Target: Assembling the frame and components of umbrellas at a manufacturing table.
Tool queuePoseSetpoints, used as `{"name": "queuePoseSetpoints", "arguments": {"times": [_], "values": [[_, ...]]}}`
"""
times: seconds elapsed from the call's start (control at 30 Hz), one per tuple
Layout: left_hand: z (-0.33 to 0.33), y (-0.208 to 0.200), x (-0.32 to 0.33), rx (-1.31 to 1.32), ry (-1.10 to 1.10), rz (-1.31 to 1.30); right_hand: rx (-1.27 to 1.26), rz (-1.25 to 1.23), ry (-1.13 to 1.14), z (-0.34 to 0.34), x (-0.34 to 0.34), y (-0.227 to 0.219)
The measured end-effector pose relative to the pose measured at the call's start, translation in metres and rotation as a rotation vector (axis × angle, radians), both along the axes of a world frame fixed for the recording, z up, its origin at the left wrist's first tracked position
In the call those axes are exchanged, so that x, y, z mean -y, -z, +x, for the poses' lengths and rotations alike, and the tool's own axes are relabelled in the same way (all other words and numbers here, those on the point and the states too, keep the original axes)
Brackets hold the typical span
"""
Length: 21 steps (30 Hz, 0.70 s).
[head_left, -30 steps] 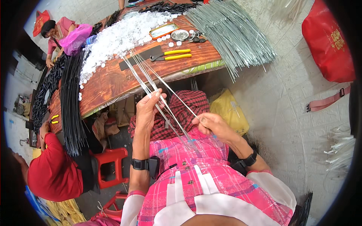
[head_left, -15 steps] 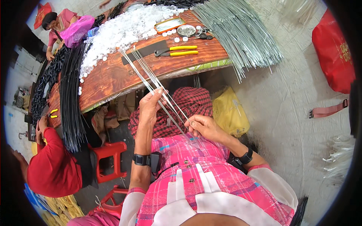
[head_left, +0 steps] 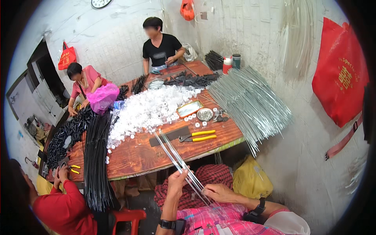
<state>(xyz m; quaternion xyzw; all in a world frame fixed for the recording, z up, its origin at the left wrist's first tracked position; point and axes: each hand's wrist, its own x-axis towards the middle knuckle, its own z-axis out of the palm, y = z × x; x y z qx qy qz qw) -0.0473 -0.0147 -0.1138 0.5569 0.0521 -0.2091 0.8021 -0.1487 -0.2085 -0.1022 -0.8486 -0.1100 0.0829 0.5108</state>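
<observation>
A small bundle of thin silvery metal rods (head_left: 169,150) slants from over the table's front edge down to my lap. My left hand (head_left: 178,183) is closed round it at mid-length, with the far ends fanned slightly apart. Farther down, my right hand (head_left: 219,193) is closed, its fingertips pinching the rods near their lower ends. Beyond the rods' far tips, a dark flat strip (head_left: 167,137) lies on the wooden table (head_left: 129,160). Yellow-handled pliers (head_left: 201,135) rest at the strip's right end.
A pile of clear and white plastic pieces (head_left: 152,107) covers the table's middle. Long grey rods (head_left: 254,105) overhang its right end; black rods (head_left: 97,156) hang off the left. A shallow dish (head_left: 205,114) and an orange-rimmed tray (head_left: 190,109) stand behind the pliers. Several people work around the table.
The view has tilted up, bringing the far wall and a person in black into sight. Both hands still hold the rods, whose lower ends look drawn closer together.
</observation>
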Motion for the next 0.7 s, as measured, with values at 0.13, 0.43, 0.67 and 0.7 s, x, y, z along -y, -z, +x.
{"name": "queuePoseSetpoints", "arguments": {"times": [0.13,0.43,0.67,0.7], "values": [[0.004,0.001,0.006,0.002,0.033,-0.067,-0.366,0.608,0.043,0.027,-0.018,0.003],[0.016,-0.024,0.011,-0.014,0.175,-0.119,-0.580,0.666,-0.001,0.056,-0.011,-0.018],[0.042,-0.030,0.013,-0.037,0.297,-0.121,-0.643,0.777,0.096,0.091,-0.022,-0.017],[0.039,-0.026,0.012,-0.050,0.289,-0.144,-0.661,0.768,0.054,0.089,-0.022,-0.013]]}}
